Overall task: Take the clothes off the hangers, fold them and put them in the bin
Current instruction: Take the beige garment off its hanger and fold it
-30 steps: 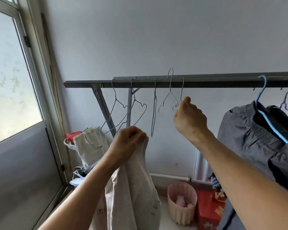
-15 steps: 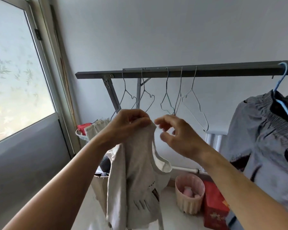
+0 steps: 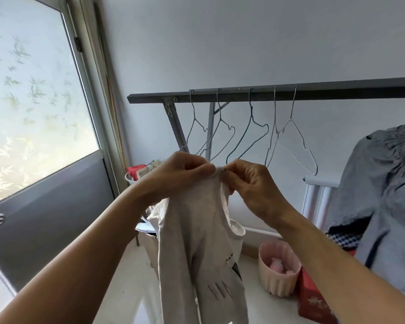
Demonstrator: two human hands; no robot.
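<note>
- Dark metal rail (image 3: pixel 313 92) carries bare wire hangers (image 3: pixel 250 134), so several garments seem already off.
- Grey garment (image 3: pixel 384 183) hangs at the right, not yet taken down.
- Beige top (image 3: pixel 197 230) dangles free of any hanger, held high so it drops straight for folding.
- Pink tub (image 3: pixel 274 286), probably the bin, sits on the floor below.
- Left hand (image 3: pixel 180 174) and right hand (image 3: pixel 250 183), close together, each pinch the top's upper edge.

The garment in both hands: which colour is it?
The garment is light beige with small dark marks; head view.
</note>
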